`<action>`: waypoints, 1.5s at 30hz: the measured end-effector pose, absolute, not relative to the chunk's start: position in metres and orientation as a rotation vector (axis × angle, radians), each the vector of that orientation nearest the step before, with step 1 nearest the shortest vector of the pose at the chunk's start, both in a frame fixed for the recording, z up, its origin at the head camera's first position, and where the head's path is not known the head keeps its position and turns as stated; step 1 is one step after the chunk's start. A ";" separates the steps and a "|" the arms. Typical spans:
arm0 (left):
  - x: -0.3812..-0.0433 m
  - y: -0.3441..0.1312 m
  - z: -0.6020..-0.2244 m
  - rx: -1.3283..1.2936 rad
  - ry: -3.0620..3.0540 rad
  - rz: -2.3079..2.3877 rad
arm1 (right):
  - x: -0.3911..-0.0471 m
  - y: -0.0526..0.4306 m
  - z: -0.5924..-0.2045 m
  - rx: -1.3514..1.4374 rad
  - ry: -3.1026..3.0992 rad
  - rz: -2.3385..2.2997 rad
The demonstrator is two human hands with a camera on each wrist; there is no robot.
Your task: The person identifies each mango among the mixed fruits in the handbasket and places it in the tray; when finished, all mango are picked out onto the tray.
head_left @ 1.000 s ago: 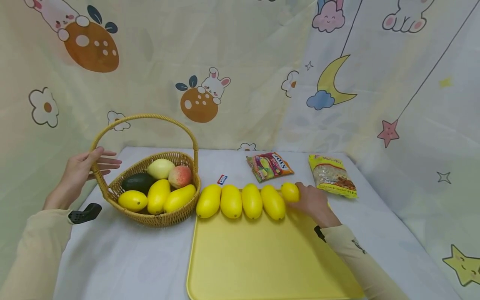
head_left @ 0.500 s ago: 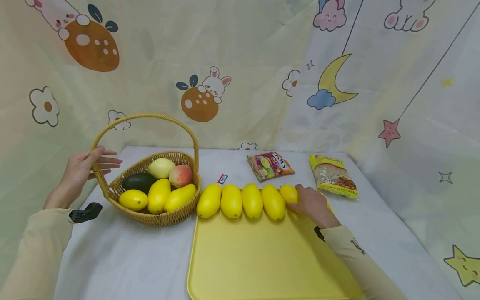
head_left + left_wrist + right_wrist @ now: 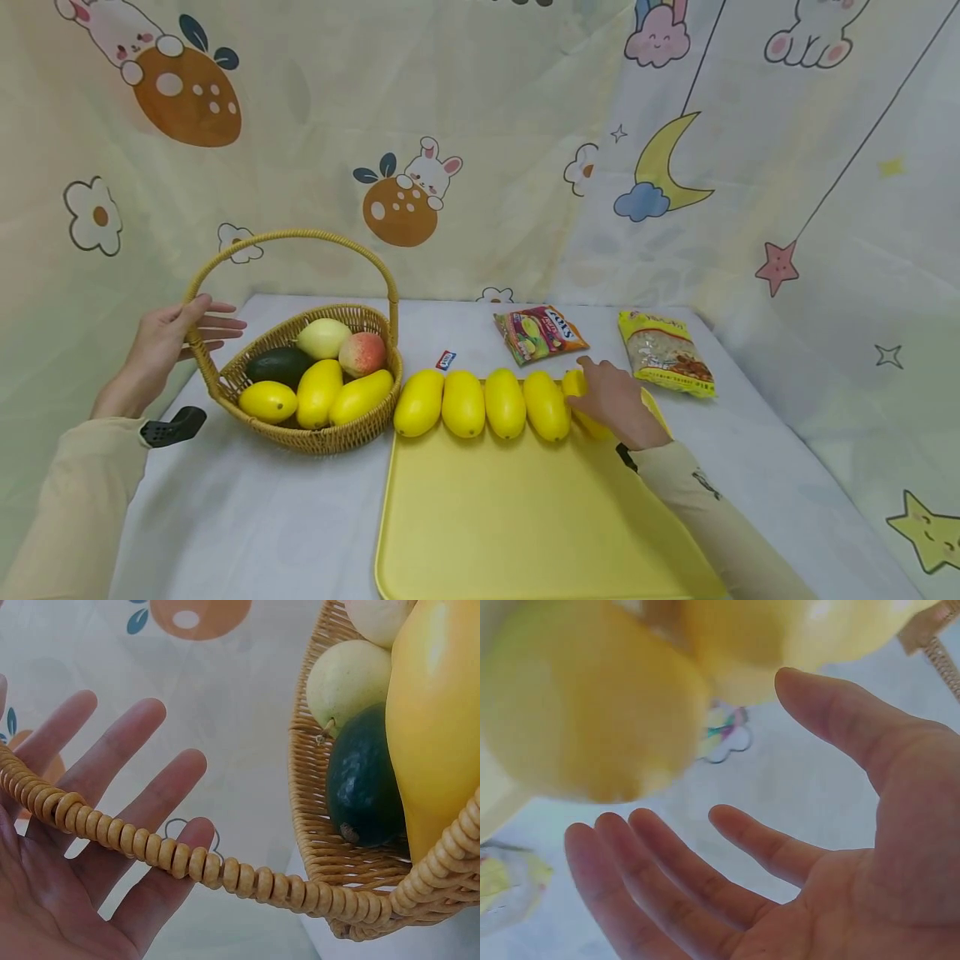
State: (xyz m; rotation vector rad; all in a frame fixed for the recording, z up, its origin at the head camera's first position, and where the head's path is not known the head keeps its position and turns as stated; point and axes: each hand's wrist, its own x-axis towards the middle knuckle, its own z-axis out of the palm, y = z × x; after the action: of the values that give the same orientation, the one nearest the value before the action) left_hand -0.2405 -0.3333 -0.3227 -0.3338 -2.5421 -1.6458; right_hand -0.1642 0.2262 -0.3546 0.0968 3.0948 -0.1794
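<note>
My left hand [image 3: 153,354] is at the left side of the wicker basket [image 3: 330,442]. In the left wrist view its straight, spread fingers [image 3: 124,739] lie behind the basket handle [image 3: 157,847]. Inside the basket are a dark green avocado [image 3: 277,367], a pale green fruit [image 3: 322,338], a peach [image 3: 362,354] and several yellow mangoes [image 3: 317,394]. My right hand [image 3: 618,404] is at the right end of a row of mangoes [image 3: 462,404], partly hiding the last yellow fruit [image 3: 573,383]. The right wrist view has its fingers extended below a yellow fruit [image 3: 592,712], with a gap between.
Under the row lies a yellow tray [image 3: 517,517], on a white-covered table [image 3: 247,517]. Behind it are a FOX'S candy bag [image 3: 540,332], a small red and blue wrapper [image 3: 446,360] and a yellow food packet [image 3: 666,352]. A patterned cloth [image 3: 495,125] hangs behind the table.
The right hand has loosened from the last yellow fruit, shifted slightly left and now covers more of it. The left hand remains at the basket handle.
</note>
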 end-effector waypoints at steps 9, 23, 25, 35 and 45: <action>-0.241 -0.332 -0.324 -0.321 -2.539 -1.657 | -0.182 0.172 -0.340 -0.031 3.065 -0.161; -0.243 -0.330 -0.321 -0.329 -2.518 -1.712 | -0.198 0.076 -0.323 -0.477 3.081 -0.070; -0.243 -0.330 -0.321 -0.323 -2.523 -1.698 | -0.198 0.061 -0.320 -0.575 3.067 -0.058; -0.241 -0.328 -0.319 -0.307 -2.516 -1.711 | -0.205 0.005 -0.312 -0.841 2.991 0.012; -0.238 -0.330 -0.322 -0.258 -2.536 -1.676 | -0.214 -0.018 -0.319 -1.142 2.828 -0.057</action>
State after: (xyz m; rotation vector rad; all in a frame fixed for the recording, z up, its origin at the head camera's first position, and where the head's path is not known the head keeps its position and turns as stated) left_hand -0.2384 -0.3302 -0.3221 -0.2576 -2.5358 -1.6763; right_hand -0.2140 -0.0178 -0.3193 -1.1422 2.8284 -0.0567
